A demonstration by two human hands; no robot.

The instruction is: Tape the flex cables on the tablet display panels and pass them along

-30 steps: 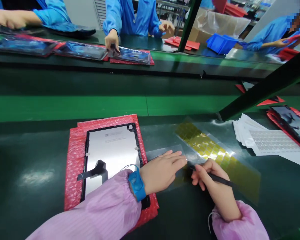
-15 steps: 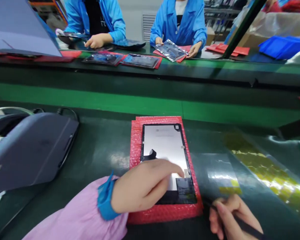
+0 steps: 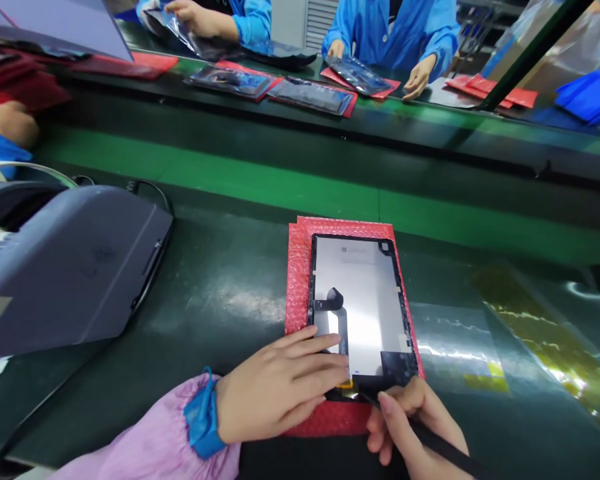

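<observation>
A tablet display panel [image 3: 365,287] lies with its silver back up on red bubble-wrap bags [image 3: 298,280]. My left hand [image 3: 283,383] rests flat on the panel's lower left, fingers stretched out. A black flex cable [image 3: 334,299] curls up above those fingertips. My right hand [image 3: 417,427] is closed around a slim black tool, seemingly tweezers [image 3: 445,450]. The tweezers' tip reaches the panel's bottom edge, beside a small orange strip [image 3: 347,384] near my left fingers. Whether the tip touches the strip cannot be made out.
A grey machine [image 3: 75,267] with a cable stands at left. Clear film [image 3: 455,340] and a yellow tape strip [image 3: 545,340] lie at right. Across the raised ledge, co-workers in blue handle bagged panels [image 3: 313,97]; another person's hand [image 3: 10,123] shows at far left.
My left hand has flattened and spread out on the panel's lower left. My right hand has brought the tweezers left to the panel's bottom edge. The view has shifted, and a hand has appeared far left.
</observation>
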